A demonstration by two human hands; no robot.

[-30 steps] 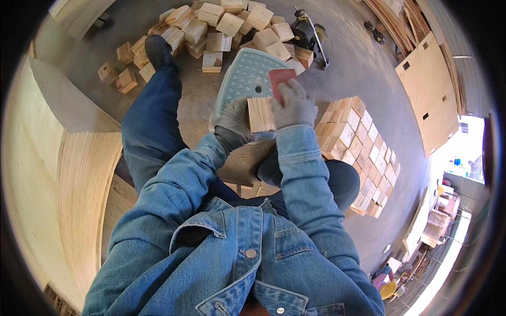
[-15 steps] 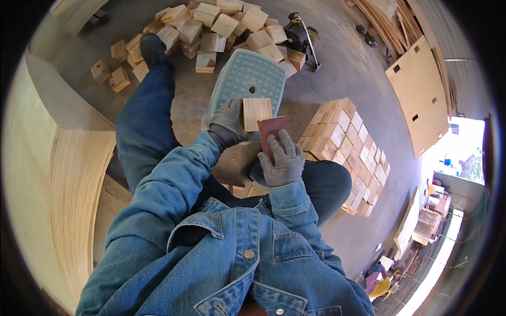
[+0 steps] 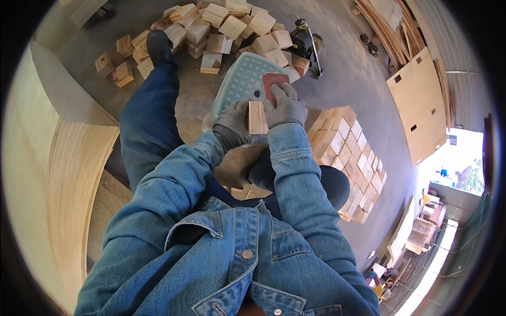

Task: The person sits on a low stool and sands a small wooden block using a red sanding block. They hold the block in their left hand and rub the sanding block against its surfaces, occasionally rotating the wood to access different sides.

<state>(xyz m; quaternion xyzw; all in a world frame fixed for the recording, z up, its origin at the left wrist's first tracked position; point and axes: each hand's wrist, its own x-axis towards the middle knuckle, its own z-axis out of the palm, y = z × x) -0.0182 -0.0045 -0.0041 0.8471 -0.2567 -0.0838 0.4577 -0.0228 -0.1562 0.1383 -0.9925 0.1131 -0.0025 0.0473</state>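
Observation:
A pale wooden block (image 3: 257, 118) with striped grain rests at the near end of a light green plastic stool (image 3: 240, 80). My left hand (image 3: 232, 125), in a grey glove, is closed on the block's left side. In my right hand (image 3: 288, 107), also gloved in grey, is a flat reddish-brown sandpaper pad (image 3: 272, 83). The pad sticks out beyond the fingers, over the stool's far right part. My right hand is close against the block's right side; whether it touches the block I cannot tell.
Loose wooden blocks (image 3: 219, 44) lie heaped beyond the stool, beside a black and yellow power tool (image 3: 311, 45). A neat stack of blocks (image 3: 350, 158) stands at the right. Curved plywood (image 3: 76, 195) rises on the left. Boards (image 3: 419, 108) lean at the far right.
My right hand has moved away from me with the sandpaper pad, from the block's near right corner to past its right side. The block has turned and now shows a narrower face.

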